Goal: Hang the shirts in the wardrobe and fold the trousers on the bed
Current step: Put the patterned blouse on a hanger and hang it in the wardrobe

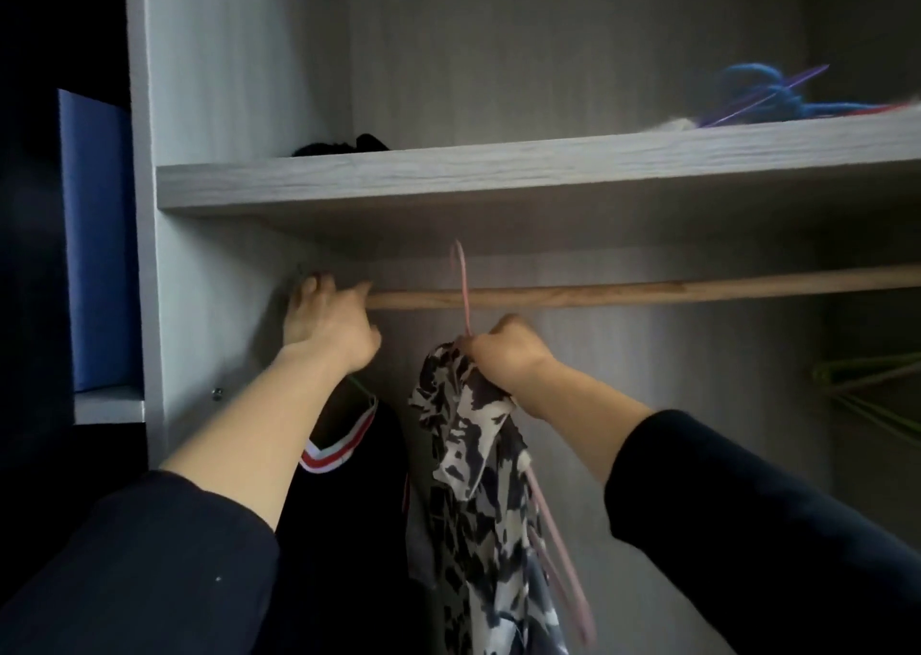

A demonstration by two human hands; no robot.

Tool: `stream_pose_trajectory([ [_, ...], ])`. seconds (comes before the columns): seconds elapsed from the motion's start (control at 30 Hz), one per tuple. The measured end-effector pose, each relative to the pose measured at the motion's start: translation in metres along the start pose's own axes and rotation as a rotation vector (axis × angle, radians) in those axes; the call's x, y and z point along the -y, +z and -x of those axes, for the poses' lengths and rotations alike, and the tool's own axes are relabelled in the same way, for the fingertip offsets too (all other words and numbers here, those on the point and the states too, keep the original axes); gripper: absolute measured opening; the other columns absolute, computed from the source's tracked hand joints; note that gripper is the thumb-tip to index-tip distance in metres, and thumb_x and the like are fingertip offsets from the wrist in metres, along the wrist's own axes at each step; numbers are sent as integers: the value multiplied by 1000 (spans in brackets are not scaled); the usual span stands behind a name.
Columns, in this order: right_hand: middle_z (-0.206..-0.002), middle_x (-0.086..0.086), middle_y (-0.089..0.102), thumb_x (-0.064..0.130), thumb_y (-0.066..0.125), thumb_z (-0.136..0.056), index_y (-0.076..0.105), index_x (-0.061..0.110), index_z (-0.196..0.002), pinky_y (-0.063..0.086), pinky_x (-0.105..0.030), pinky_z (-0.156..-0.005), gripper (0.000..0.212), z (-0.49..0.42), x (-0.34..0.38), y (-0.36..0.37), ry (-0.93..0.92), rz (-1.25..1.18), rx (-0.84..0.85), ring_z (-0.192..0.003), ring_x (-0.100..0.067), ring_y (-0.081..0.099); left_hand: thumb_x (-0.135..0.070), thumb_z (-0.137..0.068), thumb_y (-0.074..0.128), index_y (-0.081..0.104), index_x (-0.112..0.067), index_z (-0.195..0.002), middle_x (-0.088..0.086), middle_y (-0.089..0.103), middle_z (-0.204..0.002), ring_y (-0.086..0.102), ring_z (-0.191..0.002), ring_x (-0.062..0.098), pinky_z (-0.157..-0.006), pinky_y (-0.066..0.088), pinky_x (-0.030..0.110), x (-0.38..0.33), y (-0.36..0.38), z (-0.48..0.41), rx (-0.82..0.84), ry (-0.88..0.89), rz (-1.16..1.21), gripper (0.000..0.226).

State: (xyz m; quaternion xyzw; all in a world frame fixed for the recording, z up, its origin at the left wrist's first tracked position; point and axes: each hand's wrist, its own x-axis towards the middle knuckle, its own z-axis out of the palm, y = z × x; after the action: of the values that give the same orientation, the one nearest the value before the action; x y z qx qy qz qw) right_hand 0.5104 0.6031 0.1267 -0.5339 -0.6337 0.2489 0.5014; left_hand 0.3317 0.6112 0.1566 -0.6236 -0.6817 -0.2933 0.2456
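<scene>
1. Your left hand [329, 325] grips the rod [598, 291] at its left end, fingers curled round it.
2. Your right hand [508, 350] is closed on the patterned shirt [473, 480] and apparently its pink hanger [461, 275], whose hook rises beside the rod.

Both arms wear dark navy sleeves: the left sleeve [149, 564] enters from 7 o'clock, the right sleeve [757, 500] from 4 o'clock. Each is pushed up, baring forearm and wrist. The left hand [331, 328] and right hand [508, 350] carry no rings.
</scene>
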Motion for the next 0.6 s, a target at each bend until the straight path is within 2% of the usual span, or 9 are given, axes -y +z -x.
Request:
stream_pose_trajectory([
  [0.07, -111, -19, 62, 24, 56, -94, 46, 0, -128, 46, -26, -55, 43, -9, -1, 20, 17, -64, 21, -93, -29, 63, -30, -91, 50, 30, -32, -147, 13, 38, -142, 31, -134, 31, -112, 26, 39, 7, 5, -6, 4, 9, 8, 59],
  [0.17, -108, -20, 64, 26, 59, -93, 49, -1, -120, 53, -33, -70, 39, -18, -6, 46, 55, -127, 59, -94, -33, 65, -22, -92, 48, 30, -33, -146, 15, 39, -138, 37, -129, 34, -105, 35, 40, 10, 14, -7, -20, 30, 60, 59],
  [0.33, -105, -20, 63, 21, 55, -91, 53, -1, -120, 40, -27, -51, 37, -29, -15, 81, 128, -206, 131, -84, -29, 59, -17, -92, 46, 35, -35, -144, 16, 39, -137, 39, -126, 34, -97, 42, 40, 13, 17, -9, -59, 26, 115, 56],
  [0.4, -102, -19, 64, 21, 56, -91, 55, -1, -115, 39, -26, -50, 33, -29, -16, 87, 136, -230, 154, -80, -28, 59, -16, -93, 45, 34, -37, -144, 14, 37, -138, 40, -126, 34, -97, 42, 41, 15, 16, -10, -59, 20, 128, 56],
  [0.5, -86, -12, 61, 22, 58, -92, 56, 3, -103, 42, -23, -48, 22, -28, -16, 92, 112, -260, 205, -67, -19, 57, -16, -92, 46, 34, -39, -144, 13, 35, -142, 37, -129, 33, -99, 40, 41, 17, 15, -11, -49, 10, 149, 57],
  [0.6, -73, -10, 59, 28, 57, -95, 59, 3, -92, 44, -24, -47, 25, -25, -14, 90, 62, -211, 258, -56, -17, 54, -16, -92, 46, 34, -39, -144, 12, 32, -143, 35, -131, 33, -101, 39, 42, 18, 13, -13, -27, 6, 155, 58],
])
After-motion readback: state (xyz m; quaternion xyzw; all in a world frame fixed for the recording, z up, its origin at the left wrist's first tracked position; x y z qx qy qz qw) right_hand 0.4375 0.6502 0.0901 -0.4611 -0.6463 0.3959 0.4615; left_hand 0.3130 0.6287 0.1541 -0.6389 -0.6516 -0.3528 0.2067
